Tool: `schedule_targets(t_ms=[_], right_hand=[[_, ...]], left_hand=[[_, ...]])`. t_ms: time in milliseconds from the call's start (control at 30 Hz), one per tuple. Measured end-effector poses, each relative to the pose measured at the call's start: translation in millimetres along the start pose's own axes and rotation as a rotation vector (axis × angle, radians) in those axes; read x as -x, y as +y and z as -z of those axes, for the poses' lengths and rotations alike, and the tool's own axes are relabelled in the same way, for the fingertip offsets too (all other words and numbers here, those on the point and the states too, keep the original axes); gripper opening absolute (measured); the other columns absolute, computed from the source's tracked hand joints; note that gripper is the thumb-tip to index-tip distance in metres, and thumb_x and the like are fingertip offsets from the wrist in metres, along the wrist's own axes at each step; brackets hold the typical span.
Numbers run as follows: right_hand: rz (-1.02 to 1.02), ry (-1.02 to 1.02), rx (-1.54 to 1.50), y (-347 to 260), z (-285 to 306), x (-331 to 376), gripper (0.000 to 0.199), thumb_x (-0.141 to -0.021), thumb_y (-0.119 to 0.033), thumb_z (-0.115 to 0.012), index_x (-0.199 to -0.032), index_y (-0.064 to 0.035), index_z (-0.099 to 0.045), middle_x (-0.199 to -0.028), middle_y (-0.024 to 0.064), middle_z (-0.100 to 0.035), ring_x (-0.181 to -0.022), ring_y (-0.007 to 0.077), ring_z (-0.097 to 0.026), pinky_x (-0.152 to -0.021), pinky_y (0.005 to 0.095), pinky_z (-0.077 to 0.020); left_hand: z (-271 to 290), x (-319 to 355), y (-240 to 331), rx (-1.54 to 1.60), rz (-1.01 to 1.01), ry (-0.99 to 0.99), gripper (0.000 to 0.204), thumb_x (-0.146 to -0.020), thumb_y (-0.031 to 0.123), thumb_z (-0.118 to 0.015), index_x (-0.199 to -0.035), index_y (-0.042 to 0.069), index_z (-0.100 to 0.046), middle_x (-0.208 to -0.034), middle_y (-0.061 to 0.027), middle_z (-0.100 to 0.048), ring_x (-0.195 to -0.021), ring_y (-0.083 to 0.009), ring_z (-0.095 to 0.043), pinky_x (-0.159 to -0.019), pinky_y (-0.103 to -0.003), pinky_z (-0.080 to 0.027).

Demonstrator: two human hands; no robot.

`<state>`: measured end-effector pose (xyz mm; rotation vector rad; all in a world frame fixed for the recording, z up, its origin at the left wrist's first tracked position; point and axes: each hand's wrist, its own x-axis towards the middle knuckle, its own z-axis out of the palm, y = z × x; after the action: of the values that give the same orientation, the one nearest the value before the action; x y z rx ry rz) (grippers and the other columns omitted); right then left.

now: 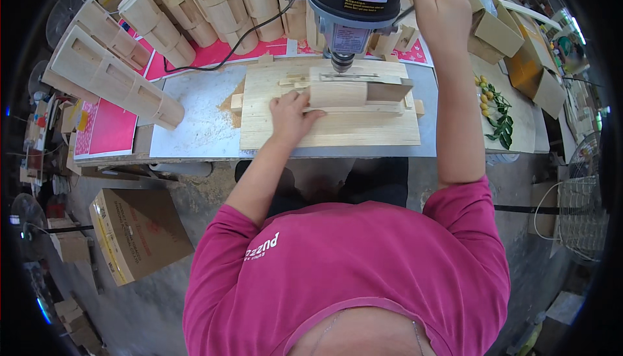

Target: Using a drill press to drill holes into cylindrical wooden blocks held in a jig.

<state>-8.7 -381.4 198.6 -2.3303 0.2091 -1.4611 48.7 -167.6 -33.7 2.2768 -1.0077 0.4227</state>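
My left hand (292,117) is at the left end of a pale curved wooden piece (339,94). Its fingers curl onto that end, and the thumb stretches along the near side. The piece lies in a wooden jig (363,129) on the bench, beside a metal strip at its right half. Just above and beyond it hangs the chuck (341,63) of a drill press (354,6). Up at the right of the drill head, my right hand (441,6) is closed in a fist round the drill press lever, which is mostly hidden by the hand.
Several stacked pale wooden pieces (220,6) stand along the back and left of the bench (195,106). A black cable (227,58) runs among them. Yellow fruit with leaves (496,113) lies at right, near open cardboard boxes (532,51). A carton (139,233) sits on the floor.
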Motion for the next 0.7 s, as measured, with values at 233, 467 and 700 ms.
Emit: schedule_targets(t_ms=[233, 467, 700], right_hand=[[-0.065, -0.092, 0.117, 14.8, -12.7, -27.8, 0.031, -0.083, -0.025, -0.048, -0.07, 0.001, -0.059, -0.069, 0.023, -0.058, -0.07, 0.039, -0.057, -0.063, 0.0416, -0.0436], [0.018, -0.13, -0.036, -4.2, 24.9, 36.6, 0.024, -0.083, -0.018, -0.054, -0.067, -0.0014, -0.051, -0.055, 0.0138, -0.049, -0.049, 0.0289, -0.049, -0.047, 0.0329, -0.0377], [-0.034, -0.056, -0.225, -7.9, 14.2, 106.6, 0.011, -0.081, -0.004, -0.055, -0.071, -0.0009, -0.053, -0.055, 0.0109, -0.044, -0.046, 0.0242, -0.045, -0.045, 0.0329, -0.0338]], left_hand=[[-7.9, -2.6, 8.5, 0.086, 0.03, -0.046, 0.055, -0.063, 0.035, -0.074, -0.112, 0.013, -0.059, -0.074, -0.0016, -0.052, -0.077, -0.0202, -0.052, -0.072, -0.036, -0.03], [-7.8, -1.0, 7.2, 0.072, 0.029, -0.051, 0.056, -0.064, 0.035, -0.073, -0.114, 0.014, -0.058, -0.075, -0.0014, -0.052, -0.077, -0.0199, -0.051, -0.072, -0.037, -0.03], [-3.9, -5.1, 8.1, 0.032, 0.038, -0.052, 0.057, -0.063, 0.037, -0.073, -0.114, 0.014, -0.059, -0.075, -0.0013, -0.052, -0.077, -0.02, -0.051, -0.071, -0.037, -0.03]])
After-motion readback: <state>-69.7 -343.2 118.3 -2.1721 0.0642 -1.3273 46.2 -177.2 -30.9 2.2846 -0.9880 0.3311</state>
